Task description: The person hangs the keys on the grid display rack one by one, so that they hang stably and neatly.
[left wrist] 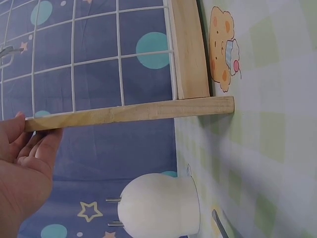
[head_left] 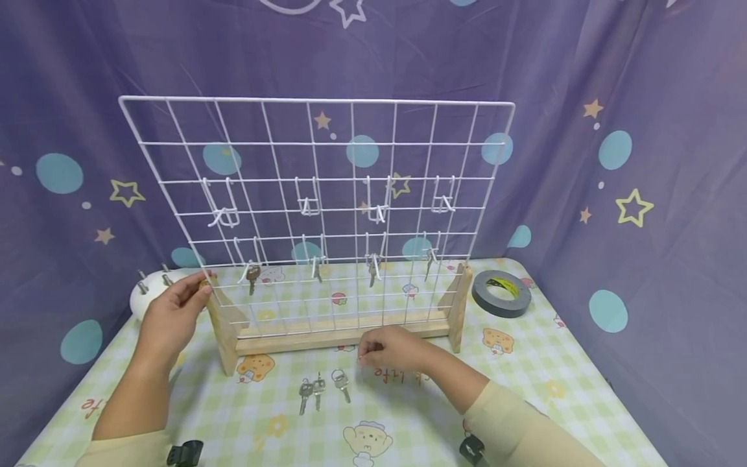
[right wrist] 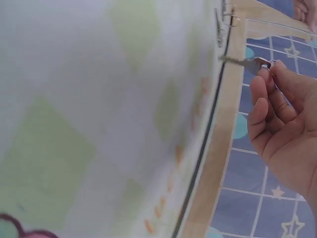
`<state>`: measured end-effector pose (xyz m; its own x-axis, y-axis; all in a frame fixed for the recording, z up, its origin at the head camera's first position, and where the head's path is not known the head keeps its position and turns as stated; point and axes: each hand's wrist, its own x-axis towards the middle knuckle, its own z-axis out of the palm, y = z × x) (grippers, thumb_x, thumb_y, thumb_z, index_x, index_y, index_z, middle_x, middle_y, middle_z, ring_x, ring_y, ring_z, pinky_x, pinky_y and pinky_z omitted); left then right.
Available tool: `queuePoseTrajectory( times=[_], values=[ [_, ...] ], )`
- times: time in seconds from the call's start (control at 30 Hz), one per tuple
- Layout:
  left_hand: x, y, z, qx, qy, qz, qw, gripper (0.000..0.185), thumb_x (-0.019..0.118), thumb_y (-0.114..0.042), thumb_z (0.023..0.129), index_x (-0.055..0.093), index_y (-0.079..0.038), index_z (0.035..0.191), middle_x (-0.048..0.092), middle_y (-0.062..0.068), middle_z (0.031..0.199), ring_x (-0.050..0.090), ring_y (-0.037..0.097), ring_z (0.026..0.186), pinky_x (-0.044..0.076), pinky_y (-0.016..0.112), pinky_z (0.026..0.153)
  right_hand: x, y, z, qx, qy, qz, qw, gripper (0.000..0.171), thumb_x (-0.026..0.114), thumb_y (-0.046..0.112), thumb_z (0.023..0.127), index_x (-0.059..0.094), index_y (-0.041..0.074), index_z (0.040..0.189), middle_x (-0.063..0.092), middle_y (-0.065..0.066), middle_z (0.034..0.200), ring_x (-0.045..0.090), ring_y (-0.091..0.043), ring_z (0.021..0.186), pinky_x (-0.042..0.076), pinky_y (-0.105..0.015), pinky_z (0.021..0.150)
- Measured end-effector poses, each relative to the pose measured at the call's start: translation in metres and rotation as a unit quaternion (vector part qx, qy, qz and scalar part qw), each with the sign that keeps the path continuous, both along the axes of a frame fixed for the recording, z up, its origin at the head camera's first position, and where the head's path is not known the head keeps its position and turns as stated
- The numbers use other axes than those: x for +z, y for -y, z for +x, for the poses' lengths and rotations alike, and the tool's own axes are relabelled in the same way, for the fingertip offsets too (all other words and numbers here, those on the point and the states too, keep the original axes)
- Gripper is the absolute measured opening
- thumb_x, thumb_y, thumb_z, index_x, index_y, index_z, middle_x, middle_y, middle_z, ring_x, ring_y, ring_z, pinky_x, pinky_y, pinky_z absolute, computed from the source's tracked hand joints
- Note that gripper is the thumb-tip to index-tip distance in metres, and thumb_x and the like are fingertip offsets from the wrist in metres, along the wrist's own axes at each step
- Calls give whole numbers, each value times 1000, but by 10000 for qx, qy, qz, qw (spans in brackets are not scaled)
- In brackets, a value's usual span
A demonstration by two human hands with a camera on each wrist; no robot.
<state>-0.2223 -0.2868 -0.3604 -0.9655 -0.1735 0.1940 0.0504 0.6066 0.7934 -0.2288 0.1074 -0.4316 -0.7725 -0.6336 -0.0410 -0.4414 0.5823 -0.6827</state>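
A white wire grid (head_left: 327, 188) stands in a wooden stand (head_left: 327, 331) on the checked tablecloth. Several keys hang from hooks on its lower rows, one of them a brown key (head_left: 253, 276). My left hand (head_left: 195, 292) grips the top of the stand's left wooden upright (left wrist: 129, 113). In front of the stand's base, my right hand (head_left: 367, 353) is low over the cloth and pinches a silver key (right wrist: 246, 63) between thumb and fingers. Three loose keys (head_left: 318, 387) lie on the cloth just left of that hand.
A grey tape roll (head_left: 502, 293) lies at the back right of the table. A white rounded holder with metal pegs (head_left: 148, 295) sits behind my left hand, also seen as the white dome (left wrist: 163, 204). Purple curtains close in the table on three sides.
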Motion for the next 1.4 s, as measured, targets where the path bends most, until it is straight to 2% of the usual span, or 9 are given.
queuePoseTrajectory(
  times=[0.2, 0.33, 0.43, 0.5, 0.7, 0.93, 1.17, 1.4],
  values=[
    [-1, -1, -1, -21, -1, 7, 10000, 60, 44, -49, 102, 40, -15, 151, 47, 14, 149, 52, 16, 127, 49, 6, 87, 18, -7, 4, -156, 1, -232, 9996, 6, 65, 31, 95, 69, 27, 94, 70, 6, 87, 63, -8, 78, 55, -23, 67],
    [0, 0, 0, -31, 0, -56, 10000, 61, 44, -50, 101, 40, -15, 151, 47, 12, 150, 53, 12, 126, 49, 5, 87, 32, -12, 10, -123, -159, -381, 9991, 5, 65, 33, 96, 68, 29, 95, 69, 10, 85, 64, -11, 79, 55, -25, 67],
    [0, 0, 1, -67, -55, -23, 10000, 60, 44, -49, 102, 40, -14, 150, 47, 11, 150, 52, 3, 122, 47, 3, 86, 43, -16, 13, -100, -344, -417, 9985, 6, 64, 33, 96, 68, 30, 96, 67, 15, 83, 63, -9, 78, 55, -25, 67],
    [0, 1, 1, -73, -76, -8, 9999, 60, 44, -49, 102, 40, -14, 150, 47, 11, 150, 52, 3, 123, 47, 2, 86, 50, -19, 16, -103, -389, -429, 9983, 6, 63, 34, 97, 68, 31, 97, 66, 15, 84, 63, -10, 78, 55, -25, 67],
    [0, 1, 0, -2, -56, -60, 10000, 61, 44, -51, 101, 41, -15, 150, 47, 15, 149, 51, 11, 126, 46, 2, 85, 69, -26, 27, -134, -515, -584, 9969, 6, 63, 37, 96, 67, 33, 96, 67, 13, 86, 62, -11, 78, 55, -27, 67],
    [-2, 2, 0, -40, -117, -33, 9999, 59, 44, -49, 102, 42, -15, 150, 48, 15, 148, 52, 1, 120, 46, 1, 84, 90, -37, 39, -207, -671, -916, 9933, 7, 64, 38, 96, 67, 32, 94, 68, 9, 87, 60, -12, 75, 55, -28, 65],
    [0, 1, 1, -12, -68, -41, 10000, 59, 44, -50, 101, 42, -16, 150, 49, 13, 148, 53, -2, 117, 47, 2, 84, 120, -54, 52, -428, -963, -1315, 9857, 10, 64, 36, 96, 68, 27, 95, 65, 6, 84, 56, -14, 71, 52, -26, 60],
    [0, 2, 0, -26, -21, 7, 10000, 60, 44, -50, 101, 42, -15, 150, 48, 14, 149, 53, -2, 116, 47, 2, 83, 146, -74, 57, -600, -1400, -1871, 9705, 5, 66, 21, 96, 69, 18, 94, 60, -5, 77, 46, -15, 62, 44, -26, 53]
  ],
)
